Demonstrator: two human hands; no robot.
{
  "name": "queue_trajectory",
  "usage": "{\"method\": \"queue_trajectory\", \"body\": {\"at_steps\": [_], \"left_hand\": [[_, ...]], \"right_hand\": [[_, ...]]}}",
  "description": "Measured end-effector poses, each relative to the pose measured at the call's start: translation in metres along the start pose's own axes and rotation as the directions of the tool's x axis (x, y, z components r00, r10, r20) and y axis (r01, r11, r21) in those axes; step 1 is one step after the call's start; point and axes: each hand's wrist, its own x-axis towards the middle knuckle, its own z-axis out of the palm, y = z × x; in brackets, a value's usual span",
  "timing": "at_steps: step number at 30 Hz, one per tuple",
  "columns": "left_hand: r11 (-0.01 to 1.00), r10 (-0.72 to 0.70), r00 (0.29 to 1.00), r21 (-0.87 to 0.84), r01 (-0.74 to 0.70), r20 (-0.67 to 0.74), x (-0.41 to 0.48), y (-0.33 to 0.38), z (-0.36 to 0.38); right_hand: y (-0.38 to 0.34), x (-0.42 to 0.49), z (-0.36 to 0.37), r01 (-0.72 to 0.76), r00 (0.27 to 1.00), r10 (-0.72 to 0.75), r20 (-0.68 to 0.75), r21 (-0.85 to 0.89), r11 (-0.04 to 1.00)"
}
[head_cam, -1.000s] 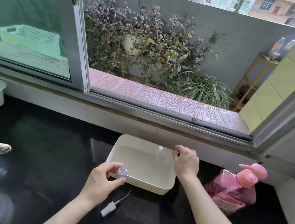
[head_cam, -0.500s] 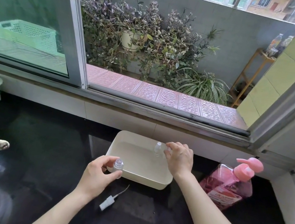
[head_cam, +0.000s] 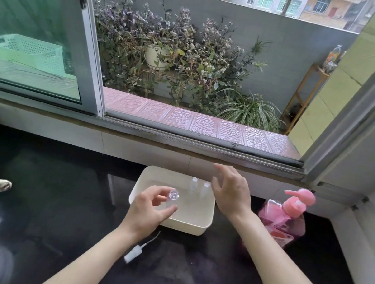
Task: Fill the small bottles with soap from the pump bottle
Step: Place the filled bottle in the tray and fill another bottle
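left hand (head_cam: 148,210) grip: pinching small bottle (head_cam: 172,200) | right hand (head_cam: 231,192) grip: spread wide, empty, over tray (head_cam: 191,226)

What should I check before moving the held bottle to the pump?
1. Left hand grips the small bottle: ok, thumb and fingers close around it.
2. Bottle mouth uncapped: ok, the neck shows open at the top.
3. Spray cap out of the way: ok, it lies on the counter near the left wrist.
4. Right hand free for the pump: ok, open and empty above the tray.
5. Pump bottle upright, within reach: ok, it stands right of the tray.
6. Pump nozzle unlocked: cannot tell.
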Motion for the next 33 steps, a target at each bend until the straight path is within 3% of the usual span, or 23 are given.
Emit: {"method": "queue_trajectory", "body": {"at_steps": [2,5,9,12,23,33], "left_hand": [[0.999,0.041,0.998,0.024,-0.042,0.039,0.003,0.011,0.017],[0.984,0.149,0.982,0.083,-0.159,0.113,0.005,0.032,0.047],[0.971,0.215,0.962,0.069,-0.230,0.170,0.008,0.069,0.087],[0.970,0.232,0.953,0.027,-0.241,0.196,0.009,0.098,0.115],[0.949,0.247,0.957,0.161,-0.270,0.154,0.014,0.125,0.141],[0.963,0.175,0.980,0.190,-0.191,0.100,0.010,0.122,0.142]], "right_hand": [[-0.005,-0.005,-0.033,0.122,0.987,-0.116,-0.107,0.050,0.991],[0.006,-0.025,-0.083,0.208,0.952,-0.214,-0.221,-0.049,0.977],[0.044,-0.051,-0.123,0.082,0.953,-0.116,-0.279,-0.131,0.988],[0.062,-0.065,-0.132,0.019,0.972,-0.049,-0.228,-0.133,0.991],[0.063,-0.072,-0.121,-0.013,0.953,-0.028,-0.302,-0.133,0.991],[0.064,-0.075,-0.115,-0.005,0.935,-0.030,-0.354,-0.097,0.995]]}}
